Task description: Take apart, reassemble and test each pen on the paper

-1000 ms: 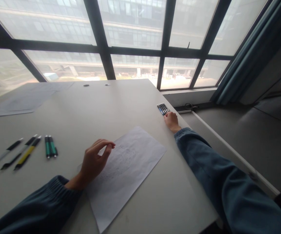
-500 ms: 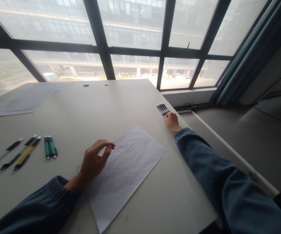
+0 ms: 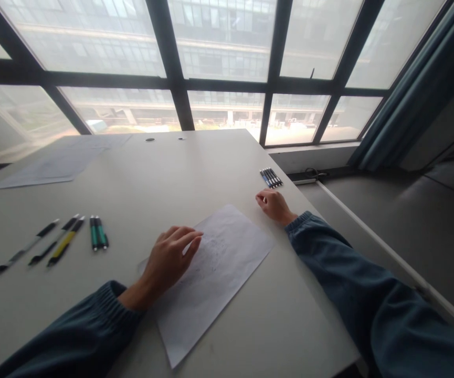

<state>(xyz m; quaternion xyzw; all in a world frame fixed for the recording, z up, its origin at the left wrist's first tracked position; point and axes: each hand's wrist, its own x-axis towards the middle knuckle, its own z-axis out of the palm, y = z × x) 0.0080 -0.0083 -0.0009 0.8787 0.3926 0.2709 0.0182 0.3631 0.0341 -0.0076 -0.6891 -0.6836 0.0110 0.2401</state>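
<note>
My left hand (image 3: 175,257) rests over a sheet of paper (image 3: 214,304) covered in small scribbles. Its fingers stretch forward in a loose curve, the thumb a little below them, and nothing is held. Farther right, my right hand (image 3: 276,206) is near the table's right edge, fingers curled in toward the thumb, with no object visible in them. Just beyond it lies a row of several dark pens (image 3: 271,177), side by side and apart from the hand. To the left are two green pens (image 3: 99,233), a yellow-and-black pen (image 3: 66,241) and two grey-and-black pens (image 3: 24,251).
The white table (image 3: 179,184) ends on the right above a dark floor. More paper sheets (image 3: 59,163) lie at its far left. Behind it stand large framed windows (image 3: 219,52), with a blue curtain (image 3: 403,79) at the right and a power strip (image 3: 305,177) below.
My right hand has drawn back from the row of dark pens, leaving them on the table. My left hand stays over the paper. The whole view has shifted slightly.
</note>
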